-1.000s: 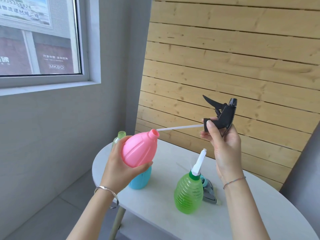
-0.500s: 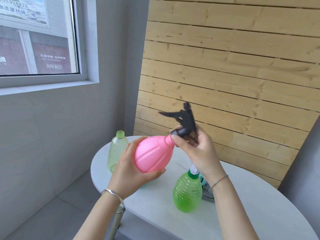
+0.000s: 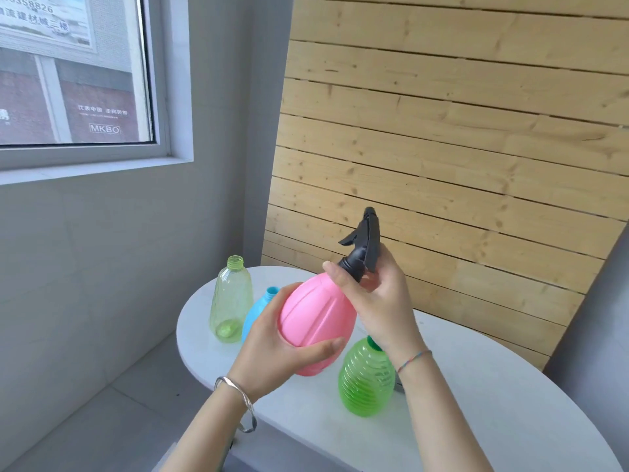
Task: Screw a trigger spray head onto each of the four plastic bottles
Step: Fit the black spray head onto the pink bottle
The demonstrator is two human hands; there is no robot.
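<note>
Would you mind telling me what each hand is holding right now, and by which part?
The left hand grips the pink bottle around its lower body; the right hand holds the black spray head at its collar.

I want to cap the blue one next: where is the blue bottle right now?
In the head view the blue bottle stands on the white table, left of centre, between the clear green bottle and the held pink bottle, partly hidden behind the left hand.

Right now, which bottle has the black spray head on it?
The pink bottle, held in both hands; the pale green and blue ones stand open-necked.
</note>
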